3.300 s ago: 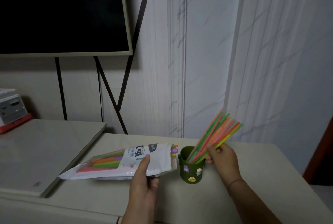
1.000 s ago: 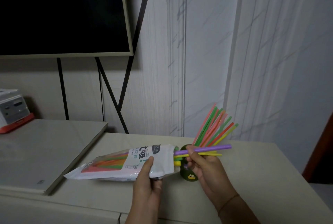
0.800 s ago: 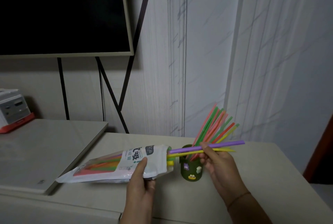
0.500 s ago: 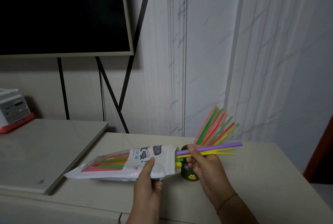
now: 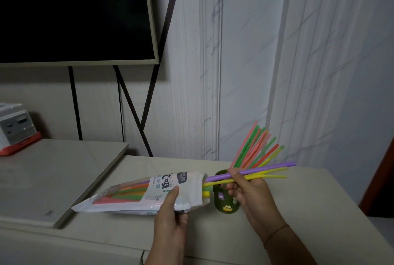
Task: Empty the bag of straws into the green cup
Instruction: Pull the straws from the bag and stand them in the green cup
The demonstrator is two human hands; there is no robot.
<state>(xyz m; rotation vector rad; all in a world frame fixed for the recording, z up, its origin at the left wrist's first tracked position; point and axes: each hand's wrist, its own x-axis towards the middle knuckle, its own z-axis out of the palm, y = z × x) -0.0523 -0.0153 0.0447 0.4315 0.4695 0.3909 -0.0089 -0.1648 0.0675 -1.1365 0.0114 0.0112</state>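
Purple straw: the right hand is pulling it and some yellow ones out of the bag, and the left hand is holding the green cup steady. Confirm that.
One thing is off. In the head view the left hand holds the bag, not the green cup, which stands on the table untouched by that hand. The right hand does grip the purple straw and yellow straws at the bag's mouth.

A pale beige table (image 5: 309,211) carries the green cup (image 5: 226,202), which stands upright on it near the back edge. Left of the cup a second, slightly higher slab-like top (image 5: 53,177) lies beside the table, and at that top's far left corner sits a grey-and-white box on a red base (image 5: 17,130).
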